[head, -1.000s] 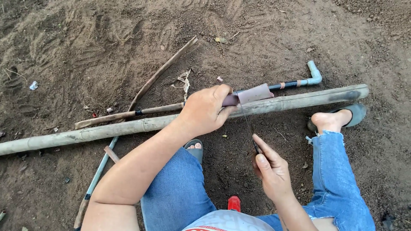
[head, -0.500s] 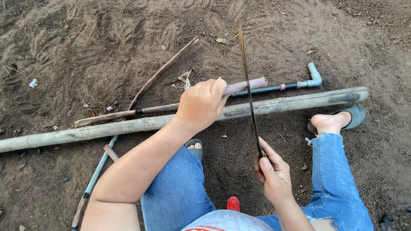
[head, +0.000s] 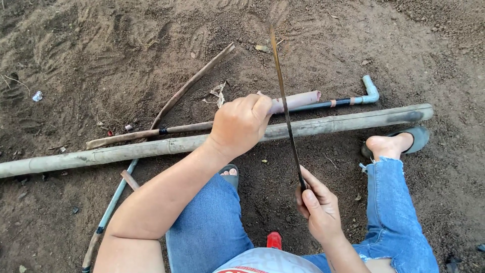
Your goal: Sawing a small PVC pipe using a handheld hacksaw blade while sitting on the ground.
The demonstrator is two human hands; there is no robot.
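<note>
Head view shows our right hand (head: 317,208) gripping a thin saw blade (head: 285,103), now swung up across the pinkish pipe (head: 295,100), where a second ago it lay low. Our left hand (head: 241,123) clamps that pipe above the long bamboo pole (head: 151,147), ready for cutting.

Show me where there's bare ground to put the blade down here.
Bare soil lies between the knees, bordered by the long pole, the right hand and the jeans, and past the bent blue pipe at the top. Crowded: under the left hand, where the pinkish pipe end, blade and sticks cross.
</note>
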